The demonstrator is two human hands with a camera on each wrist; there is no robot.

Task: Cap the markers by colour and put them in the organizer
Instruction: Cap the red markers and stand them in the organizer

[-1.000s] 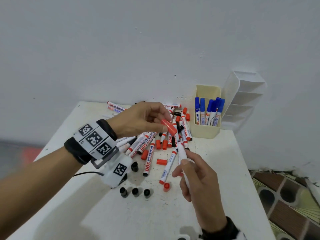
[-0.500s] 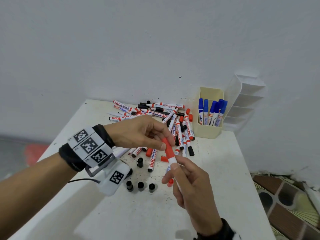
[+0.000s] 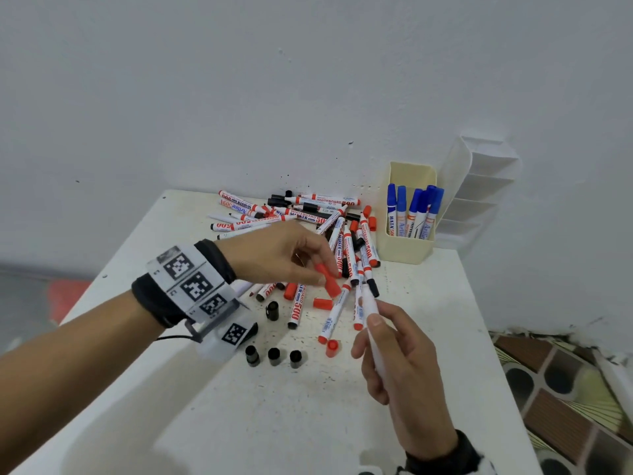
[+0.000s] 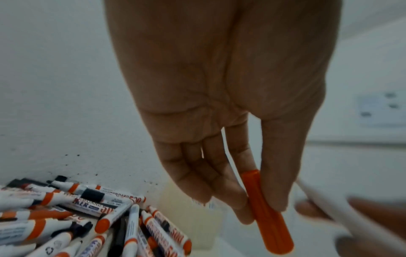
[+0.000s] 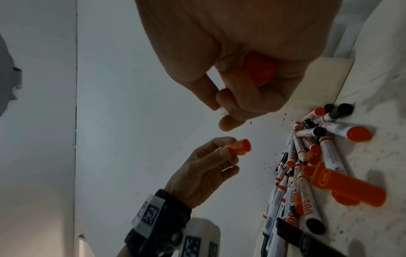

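Observation:
My left hand [image 3: 327, 274] pinches a red cap [image 3: 329, 285] between thumb and fingers above the pile of markers [image 3: 308, 217]; the left wrist view shows the cap [image 4: 270, 222] clamped in the fingers [image 4: 241, 205]. My right hand [image 3: 368, 332] grips a white marker [image 3: 368, 303] with its tip pointing up and away. A small gap separates the tip from the cap. In the right wrist view, the marker's red end [image 5: 259, 71] sits inside my curled fingers [image 5: 232, 107]. A cream organizer cup [image 3: 407, 248] holds several blue-capped markers [image 3: 414, 210].
Loose black caps [image 3: 274, 356] and red caps [image 3: 322, 303] lie on the white table [image 3: 308, 423]. A white tiered holder [image 3: 479, 186] leans at the wall behind the cup. The table's right edge drops to a tiled floor [image 3: 565, 406].
Half a second ago the red cap met the marker's tip. Now my left hand has drawn it slightly left, so cap and tip are apart.

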